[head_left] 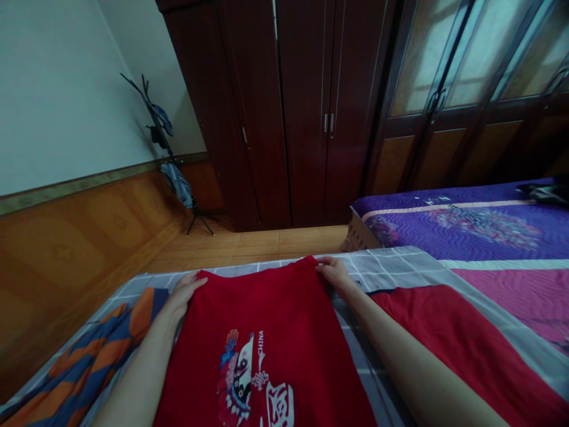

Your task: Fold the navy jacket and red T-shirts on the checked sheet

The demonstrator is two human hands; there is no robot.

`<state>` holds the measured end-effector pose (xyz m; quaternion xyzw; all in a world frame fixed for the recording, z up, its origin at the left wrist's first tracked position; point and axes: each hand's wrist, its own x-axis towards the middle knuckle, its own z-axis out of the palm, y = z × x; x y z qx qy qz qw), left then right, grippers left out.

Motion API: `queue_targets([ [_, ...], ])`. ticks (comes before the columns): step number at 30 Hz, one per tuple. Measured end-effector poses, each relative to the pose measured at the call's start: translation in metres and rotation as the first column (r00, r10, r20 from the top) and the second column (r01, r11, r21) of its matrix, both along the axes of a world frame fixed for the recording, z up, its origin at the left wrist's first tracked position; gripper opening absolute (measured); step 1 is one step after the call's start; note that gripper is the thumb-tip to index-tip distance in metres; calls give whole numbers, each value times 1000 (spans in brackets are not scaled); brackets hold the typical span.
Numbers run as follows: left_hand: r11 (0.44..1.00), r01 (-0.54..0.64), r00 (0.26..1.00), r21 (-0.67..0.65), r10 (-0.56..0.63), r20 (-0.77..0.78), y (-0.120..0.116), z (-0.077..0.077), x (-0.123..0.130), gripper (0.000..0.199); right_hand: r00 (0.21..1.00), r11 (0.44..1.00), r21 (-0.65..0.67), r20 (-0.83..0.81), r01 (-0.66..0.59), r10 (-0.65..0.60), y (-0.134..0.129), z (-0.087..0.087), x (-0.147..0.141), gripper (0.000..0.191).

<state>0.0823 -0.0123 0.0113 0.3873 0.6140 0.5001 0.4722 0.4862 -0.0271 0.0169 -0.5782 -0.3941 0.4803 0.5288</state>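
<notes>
A red T-shirt [284, 308] with a printed figure and the word CHINA is spread in front of me on the bed. Its far left corner is pinched in my left hand [184, 292]. My right hand [333, 273] grips the far right corner, which is slightly raised. Both arms reach along the shirt's sides, and its near end runs out of view. An orange and blue striped garment [95, 350] lies crumpled left of my left arm. Under and beyond my right arm rests another red garment [448, 332] with a dark edge.
The bed has a grey checked sheet [391, 261]. A second bed with a purple and pink cover [498, 231] adjoins at the right. Dark wooden wardrobes [306, 118] line the back, across a strip of tiled floor [258, 240]. A coat rack [171, 151] stands at the left wall.
</notes>
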Motion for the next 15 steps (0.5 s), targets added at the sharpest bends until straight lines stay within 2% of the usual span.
queue_targets([
  [3,998,58,995,6,-58,80,-1,-2,-7,35,999,999,-13,-9,-39,39,-3,6,1,13],
  [5,994,107,988,-5,-105,112,1,1,-13,31,997,997,-24,-14,-71,71,-5,9,2,3],
  [8,992,128,983,-16,-125,135,4,4,-18,19,993,991,-60,-13,-116,116,-5,10,5,26],
  [10,992,123,983,-21,-119,138,5,3,-20,17,991,987,-93,6,-132,133,-5,9,6,34],
  [15,988,152,984,-19,-149,98,4,1,-20,21,979,980,-111,105,-163,175,-4,5,5,34],
])
